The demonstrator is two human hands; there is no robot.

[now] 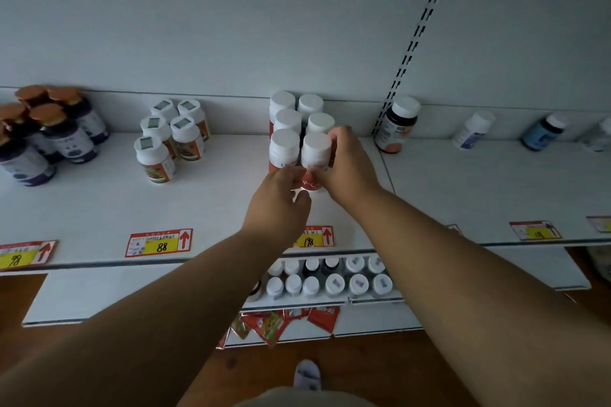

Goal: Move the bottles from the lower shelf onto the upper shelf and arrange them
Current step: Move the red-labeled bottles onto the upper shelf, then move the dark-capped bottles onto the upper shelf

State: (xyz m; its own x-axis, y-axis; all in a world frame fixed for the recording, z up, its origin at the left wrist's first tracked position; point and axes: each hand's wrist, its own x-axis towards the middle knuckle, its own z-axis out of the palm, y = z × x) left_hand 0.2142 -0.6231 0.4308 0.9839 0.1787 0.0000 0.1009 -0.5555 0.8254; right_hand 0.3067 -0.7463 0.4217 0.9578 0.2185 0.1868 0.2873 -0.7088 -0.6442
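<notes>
The near right white-capped red bottle (315, 155) stands on the upper shelf (99, 208), at the front of a block of six like it. The right hand (347, 168) curls round its right side, and the left hand (281, 205) pinches it low on the label. Both likely hold it so they can nudge it straight, touching the bottle on its left (283, 150). Left of the block stand five orange-label bottles (172, 139), and far left some brown-capped dark bottles (49, 132). A yellow price tag (158, 243) marks the near edge. More white-capped bottles (330, 277) wait on the lower shelf (373, 300).
</notes>
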